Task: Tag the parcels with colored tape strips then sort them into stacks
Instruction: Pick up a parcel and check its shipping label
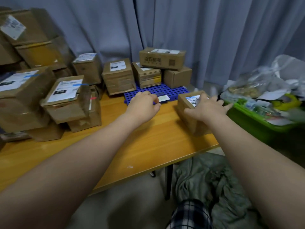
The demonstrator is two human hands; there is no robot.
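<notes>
Both forearms outstretched, left hand [145, 103] grip pinching pale tape strip [163, 98], right hand [208, 107] splayed atop small parcel [189, 111]

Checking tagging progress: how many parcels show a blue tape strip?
3: the large left-edge parcel, the parcel beside it atop the front stack, and the smaller parcel behind. Blurred or turned faces may hide more.

Your brown cardboard parcel with its white printed label [189, 106] sits on the honey-orange wooden tabletop [148, 138]. The perforated plastic mat [165, 90] is bright blue, the strip on it [163, 98] pale cream. A blue tape strip [84, 84] marks the tan stacked box. The curtain [214, 38] is grey-blue; the bin [257, 123] is lime green.
</notes>
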